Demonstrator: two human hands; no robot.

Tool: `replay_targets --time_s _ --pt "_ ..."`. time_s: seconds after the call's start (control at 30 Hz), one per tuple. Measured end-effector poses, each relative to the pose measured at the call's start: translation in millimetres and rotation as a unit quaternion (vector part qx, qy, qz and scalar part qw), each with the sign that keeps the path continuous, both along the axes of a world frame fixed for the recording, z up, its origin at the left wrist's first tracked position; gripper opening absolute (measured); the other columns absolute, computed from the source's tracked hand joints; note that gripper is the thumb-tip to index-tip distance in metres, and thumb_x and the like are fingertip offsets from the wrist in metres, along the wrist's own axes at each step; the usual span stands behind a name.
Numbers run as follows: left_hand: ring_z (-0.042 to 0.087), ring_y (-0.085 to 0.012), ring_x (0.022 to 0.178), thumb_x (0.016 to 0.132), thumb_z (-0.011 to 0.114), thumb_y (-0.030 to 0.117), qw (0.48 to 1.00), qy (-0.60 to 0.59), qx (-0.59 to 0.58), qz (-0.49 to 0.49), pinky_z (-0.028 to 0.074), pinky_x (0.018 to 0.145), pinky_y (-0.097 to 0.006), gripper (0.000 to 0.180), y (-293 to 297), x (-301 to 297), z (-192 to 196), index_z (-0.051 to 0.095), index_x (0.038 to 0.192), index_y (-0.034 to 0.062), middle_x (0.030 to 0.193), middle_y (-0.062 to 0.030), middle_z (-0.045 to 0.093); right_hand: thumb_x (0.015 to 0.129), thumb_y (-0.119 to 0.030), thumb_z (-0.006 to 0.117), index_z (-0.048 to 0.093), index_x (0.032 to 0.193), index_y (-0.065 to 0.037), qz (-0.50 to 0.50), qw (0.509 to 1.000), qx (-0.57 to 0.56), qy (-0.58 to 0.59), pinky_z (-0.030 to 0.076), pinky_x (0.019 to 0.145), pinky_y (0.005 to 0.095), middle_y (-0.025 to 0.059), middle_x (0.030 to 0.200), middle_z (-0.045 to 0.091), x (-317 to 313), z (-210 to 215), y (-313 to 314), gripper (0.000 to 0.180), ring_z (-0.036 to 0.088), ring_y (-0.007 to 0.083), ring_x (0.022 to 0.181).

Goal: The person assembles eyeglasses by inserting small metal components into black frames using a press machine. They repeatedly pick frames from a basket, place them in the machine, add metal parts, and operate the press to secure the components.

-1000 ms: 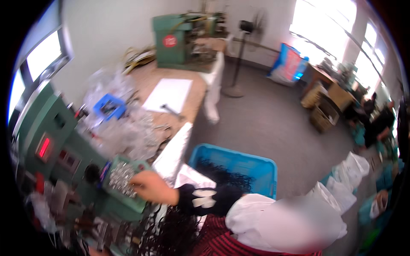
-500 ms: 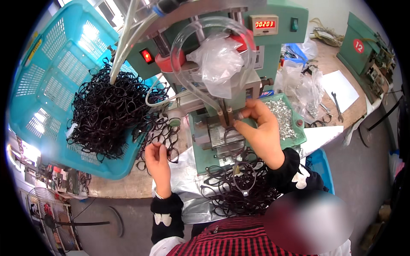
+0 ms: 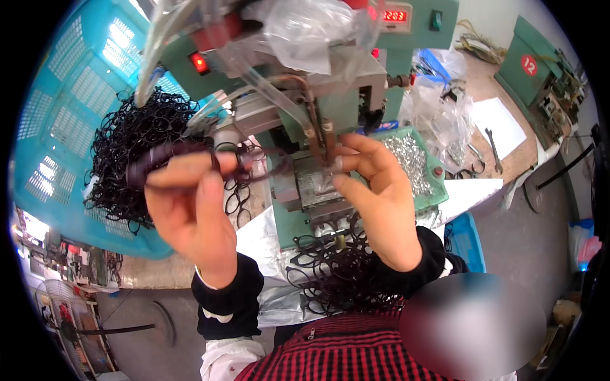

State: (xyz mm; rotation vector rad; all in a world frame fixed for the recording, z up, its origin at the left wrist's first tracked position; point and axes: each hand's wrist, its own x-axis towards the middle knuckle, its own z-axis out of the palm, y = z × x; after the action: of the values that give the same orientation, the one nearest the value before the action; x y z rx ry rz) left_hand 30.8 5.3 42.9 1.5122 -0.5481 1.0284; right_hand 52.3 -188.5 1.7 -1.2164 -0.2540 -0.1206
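My left hand (image 3: pixel 197 216) is raised left of the machine, its fingers closed on a dark eyeglass frame (image 3: pixel 270 164) smeared by motion. The frame's rings reach toward the machine's work plate. At the two copper-coloured prongs (image 3: pixel 321 143) of the green bench machine (image 3: pixel 346 105), my right hand (image 3: pixel 381 197) holds its thumb and fingertips close together; whatever is between them is too small to make out. Below the metal work plate (image 3: pixel 318 187), a heap of dark eyeglass frames (image 3: pixel 349 270) lies near my body.
A blue basket (image 3: pixel 67 108) at the left holds a large pile of dark frames (image 3: pixel 143 152). Right of the machine stands a green tray (image 3: pixel 438 184) of small shiny metal parts. Beyond it are plastic bags (image 3: pixel 438 114), a wrench (image 3: pixel 494 152) and white paper (image 3: pixel 508 130).
My left hand has risen from the frames beside the basket and now carries an eyeglass frame toward the machine. The right hand stays by the prongs, and the view has shifted slightly.
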Motion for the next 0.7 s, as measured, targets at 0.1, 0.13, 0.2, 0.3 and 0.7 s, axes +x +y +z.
replay_targets --time_s 0.1,0.13,0.2,0.3,0.7 --pt "0.065 -0.0264 0.069 0.083 0.068 -0.003 0.989 -0.066 0.116 -0.060 0.053 0.066 -0.035 0.023 -14 -12 -32 0.058 0.103 0.0042 0.102 -0.0203 0.069 0.084 0.001 0.066 0.057 0.130 0.000 0.003 0.988 -0.142 -0.061 0.048 0.096 0.0313 0.0086 0.115 0.067 4 -4 -22 0.047 0.064 0.0168 0.105" --pt "0.062 -0.0265 0.066 0.077 0.071 -0.001 0.970 -0.053 0.234 -0.034 0.052 0.061 -0.034 0.019 -19 -15 -37 0.062 0.093 0.0044 0.105 -0.0161 0.071 0.084 0.000 0.067 0.058 0.129 -0.001 -0.013 0.979 -0.186 -0.080 0.048 0.096 0.0313 0.0081 0.114 0.067 14 -7 -34 0.046 0.064 0.0168 0.105" --pt "0.060 -0.0253 0.066 0.071 0.072 0.000 0.910 -0.131 0.392 0.008 0.052 0.056 -0.033 0.016 -34 -11 -46 0.065 0.084 0.0047 0.108 -0.0122 0.072 0.083 -0.003 0.069 0.063 0.124 -0.002 -0.132 0.958 -0.245 -0.070 0.050 0.093 0.0322 0.0084 0.106 0.069 40 -35 -65 0.041 0.064 0.0184 0.102" --pt "0.065 -0.0283 0.075 0.070 0.075 -0.001 0.899 -0.155 0.410 0.007 0.057 0.062 -0.036 0.024 -43 -8 -61 0.064 0.091 0.0051 0.108 -0.0113 0.072 0.082 0.000 0.067 0.066 0.118 -0.003 -0.307 0.901 -0.306 -0.037 0.051 0.085 0.0333 0.0110 0.100 0.069 61 -82 -107 0.036 0.065 0.0223 0.093" --pt "0.069 -0.0377 0.094 0.072 0.073 -0.005 0.934 0.018 0.354 0.046 0.056 0.080 -0.041 0.035 -41 -55 -87 0.067 0.106 0.0010 0.117 -0.0191 0.069 0.065 -0.013 0.073 0.078 0.079 -0.018 -0.114 0.753 -0.561 -0.324 0.054 0.087 0.0438 0.0133 0.126 0.064 90 -102 -47 0.016 0.057 0.0332 0.119"
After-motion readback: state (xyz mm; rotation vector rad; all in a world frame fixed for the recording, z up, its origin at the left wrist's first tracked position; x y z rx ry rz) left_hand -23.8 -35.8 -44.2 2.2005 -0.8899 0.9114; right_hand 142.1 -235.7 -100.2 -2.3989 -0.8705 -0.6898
